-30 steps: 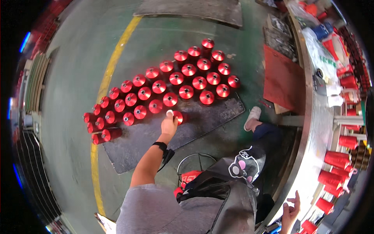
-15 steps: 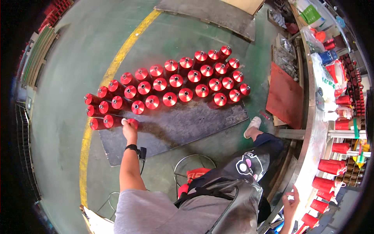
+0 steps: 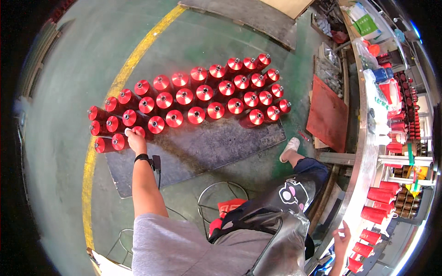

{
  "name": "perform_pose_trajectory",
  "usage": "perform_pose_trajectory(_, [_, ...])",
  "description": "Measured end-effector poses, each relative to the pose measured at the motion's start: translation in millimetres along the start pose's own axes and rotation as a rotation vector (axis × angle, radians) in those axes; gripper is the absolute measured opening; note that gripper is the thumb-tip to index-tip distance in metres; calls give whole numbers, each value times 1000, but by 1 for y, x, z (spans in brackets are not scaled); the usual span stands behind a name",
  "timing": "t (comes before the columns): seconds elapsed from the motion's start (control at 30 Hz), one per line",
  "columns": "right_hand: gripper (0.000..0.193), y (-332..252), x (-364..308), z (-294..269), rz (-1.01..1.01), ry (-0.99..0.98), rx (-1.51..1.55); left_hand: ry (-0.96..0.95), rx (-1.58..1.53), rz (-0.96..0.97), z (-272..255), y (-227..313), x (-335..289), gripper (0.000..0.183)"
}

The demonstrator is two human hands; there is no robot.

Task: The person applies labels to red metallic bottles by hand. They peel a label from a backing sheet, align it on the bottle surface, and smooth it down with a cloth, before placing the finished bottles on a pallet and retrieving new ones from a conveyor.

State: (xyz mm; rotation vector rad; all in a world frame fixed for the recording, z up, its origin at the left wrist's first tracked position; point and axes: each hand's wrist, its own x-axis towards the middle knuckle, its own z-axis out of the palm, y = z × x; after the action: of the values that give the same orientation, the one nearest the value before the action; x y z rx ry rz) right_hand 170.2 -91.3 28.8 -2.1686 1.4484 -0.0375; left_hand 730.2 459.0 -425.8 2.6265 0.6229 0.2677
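The hands are well apart: the left hand (image 3: 137, 143) is closed on a red cylinder (image 3: 139, 131) in the near row, toward its left end; whether the cylinder's base bears on anything cannot be told. The right hand (image 3: 340, 241), fingers parted, is at the near part of the bench (image 3: 351, 195); contact there is unclear. Other red cylinders (image 3: 196, 116) crowd in rows to the left, far side and right of the held one. The dark board (image 3: 202, 149) shows its surface to the near right, its right corner near a pale shoe (image 3: 290, 148). A stool frame (image 3: 222, 183) stands nearer. The bench bounds the right side, a red panel (image 3: 328, 115) beside it. Green floor (image 3: 87, 69) extends left past a yellow line (image 3: 142, 57) and, far side, toward a grey sheet (image 3: 244, 15).
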Motion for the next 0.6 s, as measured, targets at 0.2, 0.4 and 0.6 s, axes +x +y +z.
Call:
perform_pose_trajectory(0.2, [58,-10,-5,5,71,-18,26,175,290,37,-28,43,3,40])
perform_pose_trajectory(0.4, [57,11,-5,4,27,-7,-18,-194,-48,-63,17,-16,86,57])
perform_pose_trajectory(0.6, [57,32,-12,5,107,19,-83,-185,-195,-139,55,-9,106,37])
